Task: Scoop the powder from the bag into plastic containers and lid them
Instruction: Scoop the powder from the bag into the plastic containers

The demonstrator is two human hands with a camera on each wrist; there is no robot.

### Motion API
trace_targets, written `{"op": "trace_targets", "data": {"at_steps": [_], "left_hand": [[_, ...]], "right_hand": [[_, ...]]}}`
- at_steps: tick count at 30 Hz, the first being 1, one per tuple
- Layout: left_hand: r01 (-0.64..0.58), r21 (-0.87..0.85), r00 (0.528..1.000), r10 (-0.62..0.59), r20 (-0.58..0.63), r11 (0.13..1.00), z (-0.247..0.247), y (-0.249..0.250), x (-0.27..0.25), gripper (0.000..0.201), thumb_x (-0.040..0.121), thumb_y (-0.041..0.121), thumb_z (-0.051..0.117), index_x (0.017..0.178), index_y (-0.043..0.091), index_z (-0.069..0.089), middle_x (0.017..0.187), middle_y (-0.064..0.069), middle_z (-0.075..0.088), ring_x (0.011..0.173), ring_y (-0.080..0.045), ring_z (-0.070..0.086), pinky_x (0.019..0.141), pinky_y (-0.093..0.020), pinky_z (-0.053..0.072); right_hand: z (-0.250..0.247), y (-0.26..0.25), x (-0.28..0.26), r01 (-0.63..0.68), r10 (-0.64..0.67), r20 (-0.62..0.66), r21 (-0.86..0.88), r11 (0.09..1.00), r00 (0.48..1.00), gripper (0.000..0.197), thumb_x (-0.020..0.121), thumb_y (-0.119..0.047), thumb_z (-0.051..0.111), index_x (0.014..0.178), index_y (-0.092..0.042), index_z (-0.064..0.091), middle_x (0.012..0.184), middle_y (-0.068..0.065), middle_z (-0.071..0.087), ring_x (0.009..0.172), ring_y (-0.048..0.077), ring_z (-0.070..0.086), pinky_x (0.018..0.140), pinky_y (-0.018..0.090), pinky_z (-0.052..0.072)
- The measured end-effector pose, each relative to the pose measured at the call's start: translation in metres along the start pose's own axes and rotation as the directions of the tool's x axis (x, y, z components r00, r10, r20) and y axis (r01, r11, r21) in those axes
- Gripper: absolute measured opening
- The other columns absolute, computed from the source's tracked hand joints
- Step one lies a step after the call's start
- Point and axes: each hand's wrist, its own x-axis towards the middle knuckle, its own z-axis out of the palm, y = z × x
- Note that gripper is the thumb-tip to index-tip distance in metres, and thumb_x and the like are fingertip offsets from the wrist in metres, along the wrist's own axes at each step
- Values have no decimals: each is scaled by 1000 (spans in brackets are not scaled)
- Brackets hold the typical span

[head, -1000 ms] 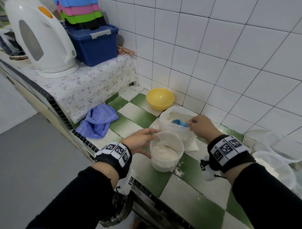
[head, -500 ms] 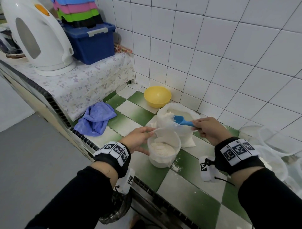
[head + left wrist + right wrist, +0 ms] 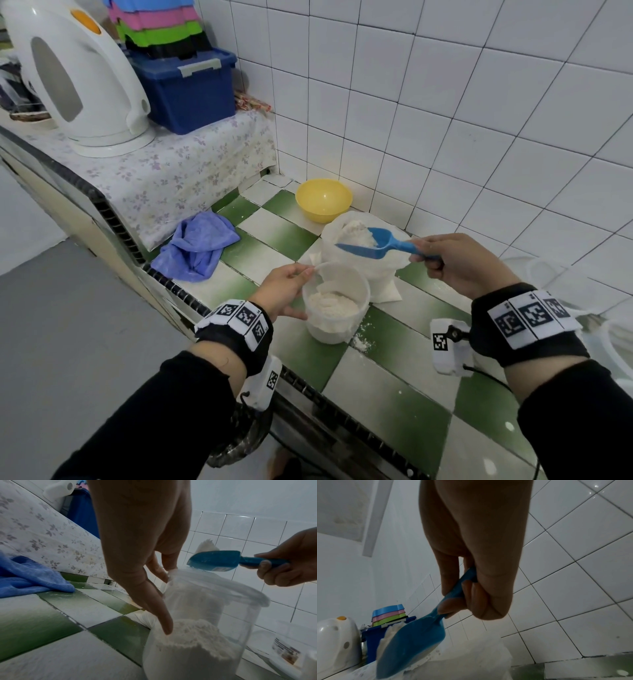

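Note:
A clear plastic container [image 3: 337,305] [image 3: 197,628], partly filled with white powder, stands on the green-and-white tiled counter. My left hand [image 3: 287,291] [image 3: 154,574] holds it from the left, fingertips on the rim and thumb against the side. Behind it sits the open white bag [image 3: 363,260] [image 3: 471,660] of powder. My right hand [image 3: 455,263] [image 3: 471,588] grips the handle of a blue scoop [image 3: 373,241] [image 3: 214,560] [image 3: 412,639]. The scoop is heaped with powder and hangs over the bag's mouth, just above and behind the container's rim.
A yellow bowl [image 3: 323,200] stands in the wall corner behind the bag. A blue cloth [image 3: 197,246] lies at the left. A white kettle [image 3: 75,78] and a blue box [image 3: 188,89] stand on the raised shelf. More clear containers [image 3: 616,342] are at the right edge. Spilled powder [image 3: 359,341] dots the counter.
My right hand has lifted the scoop out of the bag, now loaded with powder, and carried it up toward the container. My left hand has stayed on the container.

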Motion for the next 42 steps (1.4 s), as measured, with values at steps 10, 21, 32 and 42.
{"op": "trace_targets", "data": {"at_steps": [10,21,32,42], "left_hand": [[-5,-3,1000,5,-27,1000,3,-1,-2,19,97,32,54,108,19,63,117,-4,60,108,-28,58,59,-47,59],[4,-3,1000,-4,-22,1000,3,0,-3,15,98,31,52,103,23,63,122,-6,61,112,-31,59,62,-48,60],[3,8,1000,-3,-3,1000,2,0,-1,16,97,31,54,106,21,63,128,-11,57,118,-33,55,58,-45,60],[-2,25,1000,1,24,1000,-1,8,2,16,96,26,57,108,16,62,118,-7,61,100,-22,60,60,-48,59]], "right_hand": [[8,22,-21,151,-130,80,-385,911,988,18,92,-11,54,98,-15,70,74,2,61,61,10,42,57,19,33],[32,38,-29,483,-461,237,-683,547,856,27,86,4,56,100,-15,70,92,-1,49,88,10,43,75,0,31],[26,31,-31,387,-408,85,-533,752,909,19,91,-8,54,102,-14,68,84,4,59,69,15,48,57,8,36],[18,9,-3,345,-489,-127,-557,755,863,22,93,-8,50,108,-10,66,92,9,58,74,16,52,60,9,38]]}}
